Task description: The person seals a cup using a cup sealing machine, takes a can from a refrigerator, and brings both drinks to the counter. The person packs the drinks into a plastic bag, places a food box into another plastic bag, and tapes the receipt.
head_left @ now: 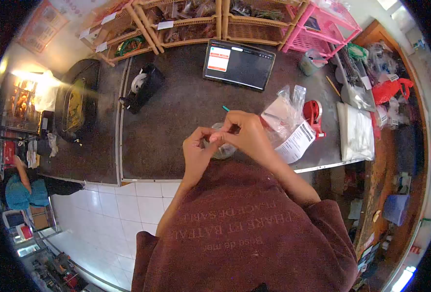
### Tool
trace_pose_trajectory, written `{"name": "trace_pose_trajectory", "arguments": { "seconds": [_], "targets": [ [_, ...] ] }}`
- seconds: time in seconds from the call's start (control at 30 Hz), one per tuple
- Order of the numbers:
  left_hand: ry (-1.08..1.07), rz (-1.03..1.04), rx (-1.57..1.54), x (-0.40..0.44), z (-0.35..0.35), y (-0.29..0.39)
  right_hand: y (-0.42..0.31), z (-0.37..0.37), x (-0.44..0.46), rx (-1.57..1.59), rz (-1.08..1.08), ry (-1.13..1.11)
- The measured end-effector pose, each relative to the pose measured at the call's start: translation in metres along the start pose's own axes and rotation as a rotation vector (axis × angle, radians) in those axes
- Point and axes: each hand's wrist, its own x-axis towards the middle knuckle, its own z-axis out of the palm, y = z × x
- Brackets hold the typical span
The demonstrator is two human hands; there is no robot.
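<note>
Left hand: your left hand [195,148] is bent inward, thumb and fingers drawn together; whether it grips anything is hidden.
Right hand: your right hand [247,134] meets it, fingertips pinched in close to the left's; you may have something small there, but I cannot tell.
Clear item: the clear item [223,152] is on the desk [162,126] side of your 2 hands, below and partly behind them, near the front edge; cup or bag, I cannot tell.
Done: nothing shows as surely finished; the clear item is in place under your hands, its contents unreadable.
Left: the fingertip work looks underway, to judge by your pinch; how much remains does not show.
Green stick: the green stick [225,108] pokes out just beyond your right hand.
Bags and slip: to your right, clear bags [299,96] lie beside a printed slip [298,141], apart from your fingertips.
Red dispenser: the red dispenser [314,112] sits just past them, untouched.
Tablet: farther out, the tablet [247,73] is lit, its text too small to read.
</note>
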Motion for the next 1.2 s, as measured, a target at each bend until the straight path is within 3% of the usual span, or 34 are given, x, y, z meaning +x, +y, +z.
{"name": "trace_pose_trajectory", "arguments": {
  "seconds": [0.2, 0.3, 0.4, 0.5, 0.6, 0.7, 0.73, 0.9, 1.2],
  "targets": [
    [0.035, -0.034, -0.140, -0.002, -0.003, 0.003, 0.036, 0.003, 0.004, 0.407, 0.121, -0.159],
    [0.018, -0.081, -0.199, -0.004, -0.007, 0.009, 0.033, 0.007, 0.000, 0.628, -0.020, -0.219],
    [-0.016, -0.090, -0.199, -0.007, -0.010, 0.015, 0.028, 0.007, -0.003, 0.366, -0.079, -0.199],
    [-0.043, -0.070, -0.258, -0.008, -0.011, 0.007, 0.042, 0.008, -0.001, 0.066, -0.388, -0.141],
    [-0.016, -0.083, -0.311, -0.007, -0.017, 0.002, 0.048, 0.013, -0.006, 0.380, -0.124, -0.129],
    [-0.013, -0.131, -0.349, -0.004, -0.019, 0.010, 0.039, 0.008, -0.010, 0.368, 0.034, -0.190],
    [-0.022, -0.150, -0.362, -0.004, -0.019, 0.014, 0.038, 0.009, -0.010, 0.304, -0.004, -0.202],
    [-0.486, -0.236, -0.423, 0.006, -0.047, 0.015, 0.043, 0.015, -0.003, 0.017, -0.306, -0.249],
    [-0.782, -0.064, 0.009, 0.023, -0.041, 0.019, 0.041, 0.010, -0.020, 0.380, 0.069, -0.217]
  ]
}}
